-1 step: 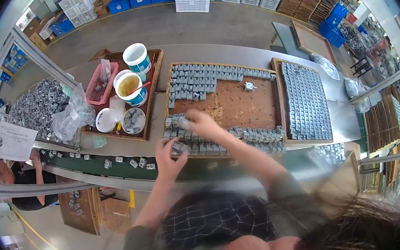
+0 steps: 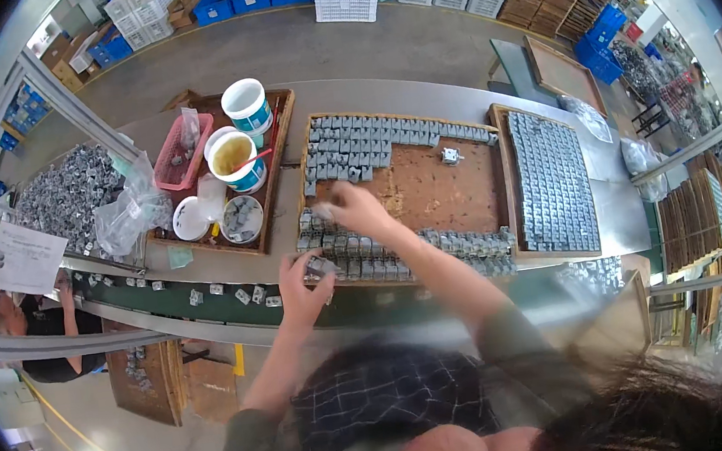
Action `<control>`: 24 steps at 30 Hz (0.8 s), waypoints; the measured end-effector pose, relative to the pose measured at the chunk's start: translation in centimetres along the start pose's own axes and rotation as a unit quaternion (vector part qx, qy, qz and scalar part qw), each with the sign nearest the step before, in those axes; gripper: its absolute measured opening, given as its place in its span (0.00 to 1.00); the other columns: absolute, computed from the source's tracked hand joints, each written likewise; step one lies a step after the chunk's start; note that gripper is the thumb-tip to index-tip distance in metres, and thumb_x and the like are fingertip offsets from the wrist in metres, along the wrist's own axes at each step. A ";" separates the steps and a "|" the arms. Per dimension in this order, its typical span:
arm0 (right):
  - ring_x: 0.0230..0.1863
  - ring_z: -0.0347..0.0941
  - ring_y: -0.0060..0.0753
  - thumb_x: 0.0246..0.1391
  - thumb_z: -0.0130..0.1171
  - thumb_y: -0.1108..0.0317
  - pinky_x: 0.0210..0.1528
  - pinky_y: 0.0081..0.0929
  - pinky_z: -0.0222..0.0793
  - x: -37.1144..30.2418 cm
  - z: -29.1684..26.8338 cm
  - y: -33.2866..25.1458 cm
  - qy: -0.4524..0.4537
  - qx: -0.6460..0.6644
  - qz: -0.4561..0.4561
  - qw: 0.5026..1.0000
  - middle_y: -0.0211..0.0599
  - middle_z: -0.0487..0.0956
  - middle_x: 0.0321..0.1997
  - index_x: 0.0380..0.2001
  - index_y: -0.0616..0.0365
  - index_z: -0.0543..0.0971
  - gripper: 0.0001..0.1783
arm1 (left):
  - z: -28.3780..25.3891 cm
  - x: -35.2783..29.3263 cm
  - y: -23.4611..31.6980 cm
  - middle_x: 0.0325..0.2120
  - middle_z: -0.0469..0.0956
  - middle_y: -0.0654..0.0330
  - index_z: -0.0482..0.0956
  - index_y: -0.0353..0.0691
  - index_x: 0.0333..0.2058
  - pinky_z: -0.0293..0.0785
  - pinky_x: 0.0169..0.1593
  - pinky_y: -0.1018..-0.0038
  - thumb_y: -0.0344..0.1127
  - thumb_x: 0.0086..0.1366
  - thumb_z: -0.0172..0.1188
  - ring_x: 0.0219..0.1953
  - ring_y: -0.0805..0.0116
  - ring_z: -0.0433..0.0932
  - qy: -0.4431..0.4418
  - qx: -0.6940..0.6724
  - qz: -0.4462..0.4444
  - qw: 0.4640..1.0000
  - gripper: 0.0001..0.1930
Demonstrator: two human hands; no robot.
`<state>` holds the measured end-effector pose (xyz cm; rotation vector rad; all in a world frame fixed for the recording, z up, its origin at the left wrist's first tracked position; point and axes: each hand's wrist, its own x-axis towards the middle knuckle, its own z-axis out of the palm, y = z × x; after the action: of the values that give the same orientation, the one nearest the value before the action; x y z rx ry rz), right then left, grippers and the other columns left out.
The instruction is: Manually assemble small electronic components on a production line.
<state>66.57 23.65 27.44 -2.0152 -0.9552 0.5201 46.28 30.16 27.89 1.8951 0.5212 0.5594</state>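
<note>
At the near left corner of a wooden tray [image 2: 449, 183], the fingers of my left hand [image 2: 300, 290] are closed round a small grey metal part [image 2: 321, 266]. Further in, over the tray's left side, my right hand [image 2: 361, 213] pinches a small pale-grey metal part, blurred by motion, at its fingertips. Below it run near rows of grey metal parts [image 2: 373, 258], standing close together. More rows of the same parts [image 2: 344, 146] line the far left of the tray. One lone metal part [image 2: 450, 155] lies on the brown tray bottom towards the right.
A filled tray of parts [image 2: 553, 183] adjoins on the right. To the left, another tray holds a tub of yellowish paste [image 2: 235, 155], a white tub [image 2: 245, 105] and a pink basket [image 2: 184, 153]. Loose parts lie on the green belt [image 2: 180, 302]; a co-worker [image 2: 45, 320] is at far left.
My right hand has shifted slightly away from me, up from the near rows. My left hand has barely moved and keeps its part.
</note>
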 end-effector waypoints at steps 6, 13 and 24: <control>0.37 0.75 0.58 0.44 0.61 0.58 0.37 0.46 0.71 6.5 4.3 -0.5 0.040 -0.162 0.089 0.982 0.54 0.78 0.31 0.39 0.61 0.67 0.23 | -1.6 -0.1 -3.0 0.31 0.68 0.56 0.77 0.34 0.43 0.69 0.40 0.72 0.38 0.46 0.65 0.32 0.64 0.73 -0.019 -0.009 0.014 1.000 0.24; 0.33 0.75 0.54 0.40 0.61 0.62 0.35 0.43 0.71 4.3 2.1 1.2 0.147 -0.037 -0.005 0.988 0.54 0.77 0.30 0.47 0.62 0.66 0.30 | -0.4 3.8 -0.1 0.39 0.71 0.56 0.74 0.31 0.47 0.70 0.44 0.74 0.32 0.49 0.63 0.40 0.68 0.73 -0.093 -0.037 -0.031 0.994 0.24; 0.26 0.70 0.26 0.52 0.58 0.74 0.24 0.18 0.65 -17.2 -8.9 5.0 0.201 0.634 0.115 0.737 0.34 0.73 0.33 0.42 0.55 0.68 0.14 | 6.4 15.1 0.2 0.36 0.79 0.46 0.77 0.33 0.41 0.71 0.47 0.67 0.38 0.43 0.58 0.41 0.52 0.77 -0.310 0.215 0.074 0.923 0.24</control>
<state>63.73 3.85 28.71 -0.8678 0.0551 0.5857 62.17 34.35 28.06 2.3971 0.0790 -0.0959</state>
